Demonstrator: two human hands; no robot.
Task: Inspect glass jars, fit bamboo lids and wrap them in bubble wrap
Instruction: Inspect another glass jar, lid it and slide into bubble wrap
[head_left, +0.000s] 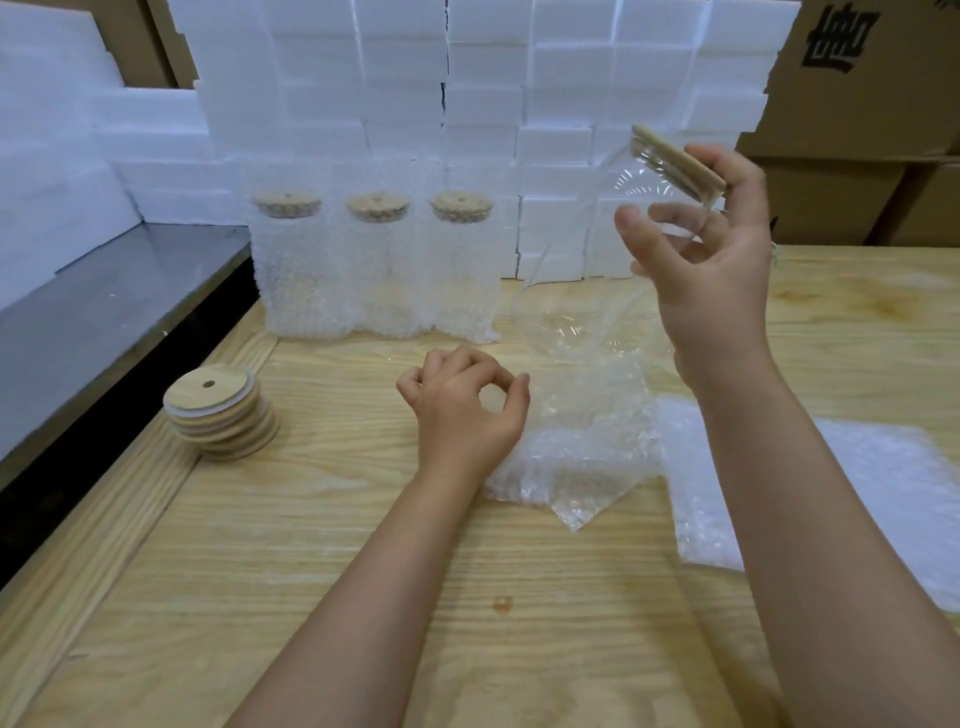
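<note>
My right hand grips a clear glass jar near its neck and holds it tilted above the table. A bamboo lid sits on the jar's mouth, which points up and to the right. The jar's base hangs just over a crumpled sheet of bubble wrap. My left hand rests on the table at the sheet's left edge, its fingers curled and its thumb and forefinger pinching the edge of the wrap. Three wrapped jars with bamboo lids stand in a row behind.
A stack of bamboo lids lies at the left of the wooden table. More flat bubble wrap lies at the right. White foam blocks line the back. Cardboard boxes stand at the far right.
</note>
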